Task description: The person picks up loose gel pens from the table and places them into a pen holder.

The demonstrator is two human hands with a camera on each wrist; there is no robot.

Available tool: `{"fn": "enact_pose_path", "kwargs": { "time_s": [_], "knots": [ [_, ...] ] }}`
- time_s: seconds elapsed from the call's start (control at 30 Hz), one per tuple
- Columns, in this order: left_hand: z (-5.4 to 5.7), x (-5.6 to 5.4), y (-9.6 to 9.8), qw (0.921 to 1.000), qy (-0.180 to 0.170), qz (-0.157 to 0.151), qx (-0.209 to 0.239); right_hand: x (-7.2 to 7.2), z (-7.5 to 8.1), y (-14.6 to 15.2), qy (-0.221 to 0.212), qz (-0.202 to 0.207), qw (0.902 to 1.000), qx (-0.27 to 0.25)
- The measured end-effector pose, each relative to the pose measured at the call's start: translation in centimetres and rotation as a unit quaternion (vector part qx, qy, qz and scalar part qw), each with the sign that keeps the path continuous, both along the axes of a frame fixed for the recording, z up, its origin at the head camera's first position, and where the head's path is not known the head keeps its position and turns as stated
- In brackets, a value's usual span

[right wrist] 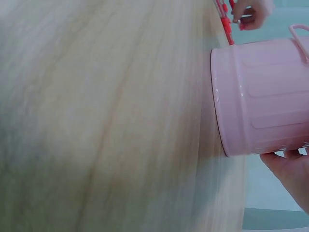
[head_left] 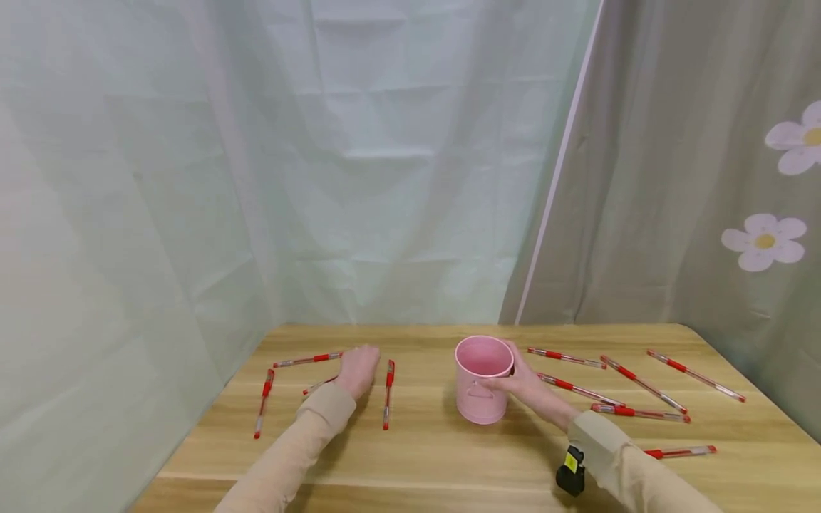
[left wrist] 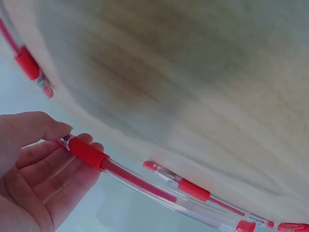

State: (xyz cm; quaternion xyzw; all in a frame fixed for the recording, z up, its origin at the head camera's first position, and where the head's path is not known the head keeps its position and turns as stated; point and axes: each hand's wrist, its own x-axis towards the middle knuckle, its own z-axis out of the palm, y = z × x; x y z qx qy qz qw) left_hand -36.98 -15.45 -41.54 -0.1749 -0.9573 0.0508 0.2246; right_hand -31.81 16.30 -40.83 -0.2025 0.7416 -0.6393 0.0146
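Observation:
My left hand (head_left: 359,369) is over the left side of the table. Between its thumb and fingers it pinches a clear pen with a red grip (left wrist: 87,152) near one end; the hand covers part of that pen in the head view. My right hand (head_left: 529,388) holds a pink metal bucket (head_left: 477,410) by its right side, thumb at the front near the rim. The bucket stands upright on the wooden table, and the part of its inside seen from above shows only pink wall. Its base meets the tabletop in the right wrist view.
Around the left hand lie more red pens, one (head_left: 388,395) to its right, one (head_left: 264,404) at far left and one (head_left: 308,360) behind. Several others, including a pen (head_left: 695,375), lie right of the bucket. A curtain (head_left: 410,214) hangs behind the table (head_left: 423,463).

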Motion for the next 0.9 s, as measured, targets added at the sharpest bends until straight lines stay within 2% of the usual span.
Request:
{"fn": "enact_pose_path", "kwargs": {
  "time_s": [0.13,0.33,0.57,0.9],
  "knots": [
    [1.0,0.0,-0.3,1.0,-0.008,-0.002,0.006,0.1,0.6,0.0,0.002,0.006,1.0,0.002],
    [1.5,0.1,-0.6,0.9995,-0.014,-0.01,0.026,-0.1,0.3,0.1,0.0,0.009,0.9999,0.011],
    [2.0,0.1,-0.2,0.9985,0.023,-0.026,0.042,0.0,0.1,0.0,-0.007,-0.001,0.9999,0.013],
    [3.6,0.2,0.3,0.9957,0.0,-0.037,0.084,-0.2,-0.1,0.1,-0.006,-0.001,0.9999,0.016]
  ]
}}
